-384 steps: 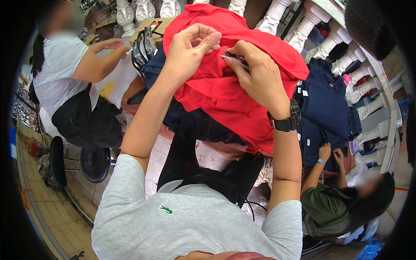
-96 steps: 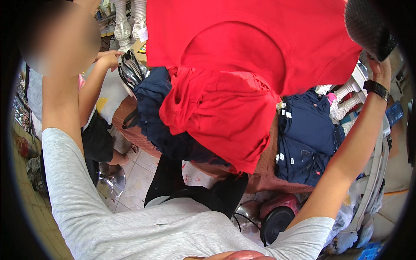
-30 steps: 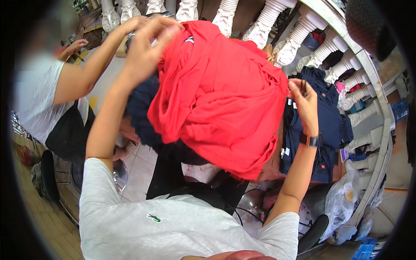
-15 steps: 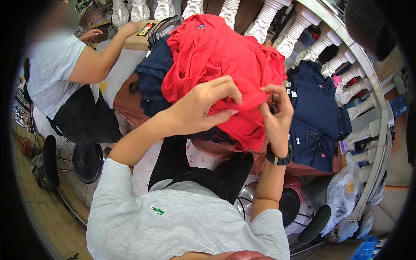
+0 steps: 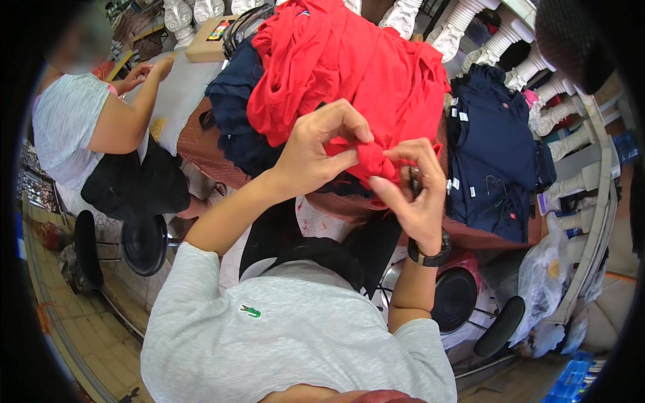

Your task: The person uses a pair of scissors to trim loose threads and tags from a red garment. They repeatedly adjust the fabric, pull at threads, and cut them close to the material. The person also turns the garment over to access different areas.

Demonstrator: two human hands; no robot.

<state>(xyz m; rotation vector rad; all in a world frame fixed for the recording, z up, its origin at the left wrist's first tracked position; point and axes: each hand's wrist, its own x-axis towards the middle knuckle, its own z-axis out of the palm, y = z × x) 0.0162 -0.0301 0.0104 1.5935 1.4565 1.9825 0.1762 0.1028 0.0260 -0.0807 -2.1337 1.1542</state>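
Both hands are now drawing closer together than half a second ago, bunching a fold at the near edge of the red garment (image 5: pixel 349 67); the left hand (image 5: pixel 316 151) is pinching the fabric between thumb and fingers, while the right hand (image 5: pixel 413 185) is gripping the same fold along with a small dark tool, its kind unclear; the garment is lying heaped on the table (image 5: pixel 201 144), with navy shirts (image 5: pixel 494 154) stacked to the right; the work on this edge appears unfinished; a co-worker's hand (image 5: pixel 138 74) is busy at far left.
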